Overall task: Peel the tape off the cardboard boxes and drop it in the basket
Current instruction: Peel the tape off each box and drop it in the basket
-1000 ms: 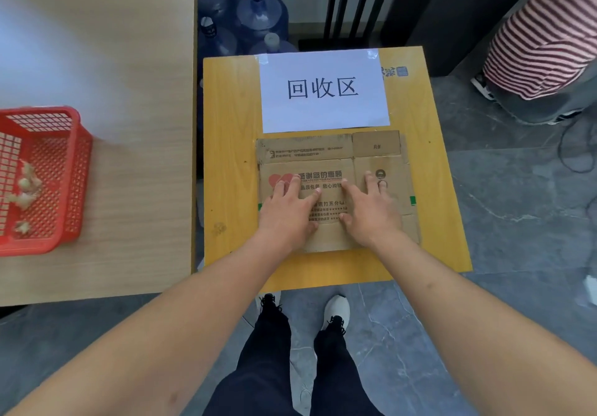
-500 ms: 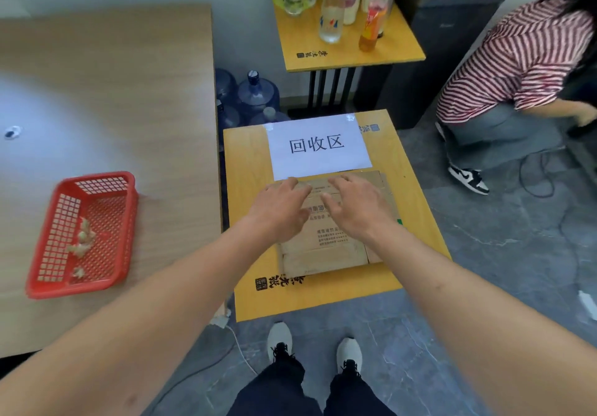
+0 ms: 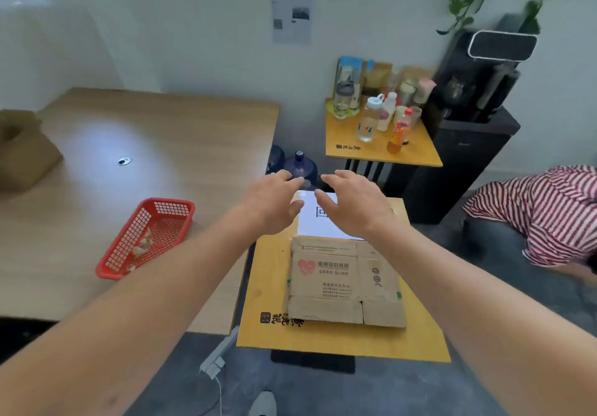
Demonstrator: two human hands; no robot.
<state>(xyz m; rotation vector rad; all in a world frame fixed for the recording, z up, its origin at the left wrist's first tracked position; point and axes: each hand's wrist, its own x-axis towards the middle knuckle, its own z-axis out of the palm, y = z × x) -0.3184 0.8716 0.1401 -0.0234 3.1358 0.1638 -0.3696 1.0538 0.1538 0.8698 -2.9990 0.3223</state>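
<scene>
Hands raised above flattened cardboard box, left hand and right hand grip loose, empty

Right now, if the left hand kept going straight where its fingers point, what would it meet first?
Probably the water jug behind the small table, just past the left hand. Depth is unclear, so it might pass above.

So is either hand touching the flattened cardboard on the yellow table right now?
No, the left hand and right hand hover open above the white sign, clear of the flattened cardboard.

Left grip loose; right grip loose; both raised.
</scene>
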